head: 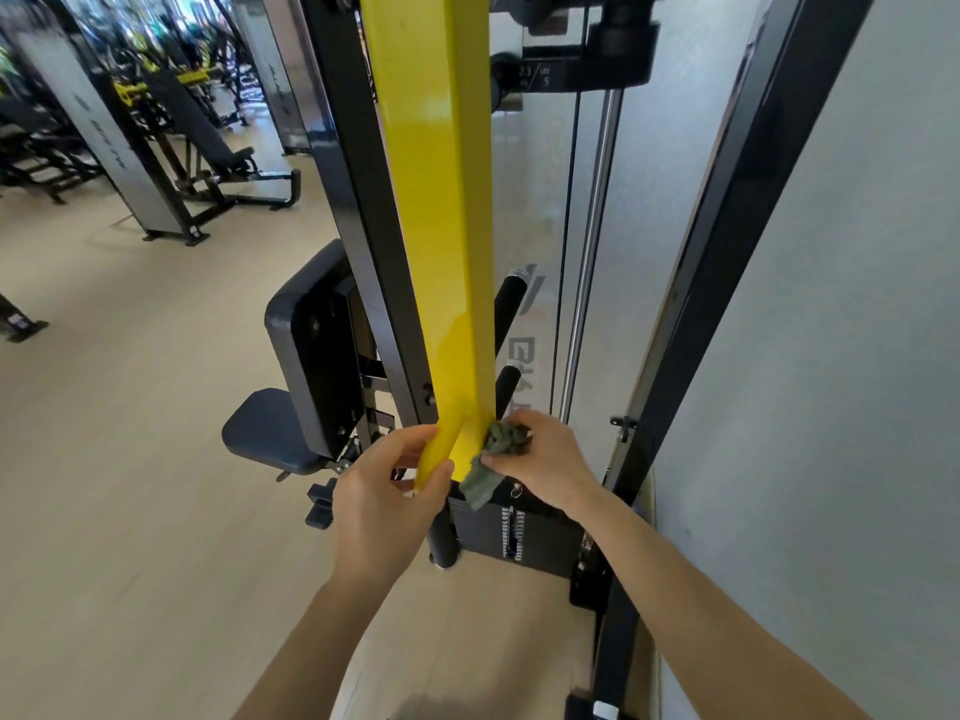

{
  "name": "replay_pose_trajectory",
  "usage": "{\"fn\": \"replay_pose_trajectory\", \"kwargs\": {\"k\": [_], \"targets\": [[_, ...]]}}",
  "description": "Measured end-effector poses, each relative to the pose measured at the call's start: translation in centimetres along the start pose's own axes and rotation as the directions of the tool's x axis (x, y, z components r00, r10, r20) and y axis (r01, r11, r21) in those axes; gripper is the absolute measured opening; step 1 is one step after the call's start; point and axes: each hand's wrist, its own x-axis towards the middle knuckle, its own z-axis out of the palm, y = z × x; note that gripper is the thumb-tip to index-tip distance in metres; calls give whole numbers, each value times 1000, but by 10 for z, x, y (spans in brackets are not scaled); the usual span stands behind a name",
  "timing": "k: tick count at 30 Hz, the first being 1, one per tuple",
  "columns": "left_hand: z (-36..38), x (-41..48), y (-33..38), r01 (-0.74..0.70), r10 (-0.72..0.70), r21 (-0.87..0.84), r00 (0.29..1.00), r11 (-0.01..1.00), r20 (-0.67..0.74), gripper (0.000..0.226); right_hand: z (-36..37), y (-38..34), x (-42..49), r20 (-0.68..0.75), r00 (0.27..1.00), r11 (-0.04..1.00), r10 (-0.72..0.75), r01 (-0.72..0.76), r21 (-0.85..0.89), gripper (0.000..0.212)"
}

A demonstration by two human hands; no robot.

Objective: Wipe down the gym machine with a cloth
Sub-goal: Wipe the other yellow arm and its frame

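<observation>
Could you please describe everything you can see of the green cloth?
The green cloth is a small, dull olive rag that looks soft and worn, and it is crumpled into a bunch. The right hand grips it between thumb and fingers, holding it against the right side of the yellow arm near its lower end. A loose corner hangs below the thumb.

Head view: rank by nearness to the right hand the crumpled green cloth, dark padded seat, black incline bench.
1. Crumpled green cloth, in the right hand.
2. Dark padded seat, left.
3. Black incline bench, far left.
</observation>
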Motion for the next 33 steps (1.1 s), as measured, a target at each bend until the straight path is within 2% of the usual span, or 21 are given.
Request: {"fn": "replay_pose_trajectory", "kwargs": {"k": [4, 8, 11, 14, 16, 18, 20, 23, 28, 33], "targets": [[0, 4, 2, 43, -43, 8, 999, 999, 33, 35, -29, -38, 4, -184, 968, 979, -168, 186, 86, 38], [-1, 15, 14, -13, 13, 35, 1000, 999, -9, 41, -47, -56, 13, -389, 878, 947, -280, 319, 38, 35], [-2, 31, 38, -68, 67, -10, 993, 998, -96, 52, -45, -47, 20, -476, 851, 970, -221, 241, -18, 36], [2, 47, 59, -81, 75, -33, 985, 996, -153, 63, -34, -32, 29, -518, 849, 991, -103, 130, 14, 34], [6, 53, 64, -62, 54, -49, 988, 997, -144, 69, -26, -30, 32, -423, 906, 975, -10, 102, 196, 36], [8, 54, 65, -40, 31, -68, 992, 997, -121, 70, -22, -33, 29, -226, 972, 910, 55, 44, 412, 39], [8, 55, 64, -36, 28, -64, 993, 997, -117, 70, -26, -31, 23, -45, 998, 882, 34, -9, 471, 41], [7, 55, 64, -58, 50, -65, 991, 996, -123, 68, -39, -17, 16, 174, 984, 867, -34, -58, 496, 50], [8, 54, 67, -54, 45, -73, 992, 996, -115, 66, -49, -7, 19, 289, 953, 809, -93, -97, 580, 58], [7, 55, 67, -52, 44, -66, 993, 996, -113, 65, -60, -13, 19, 338, 935, 652, -111, -188, 735, 43]]}}
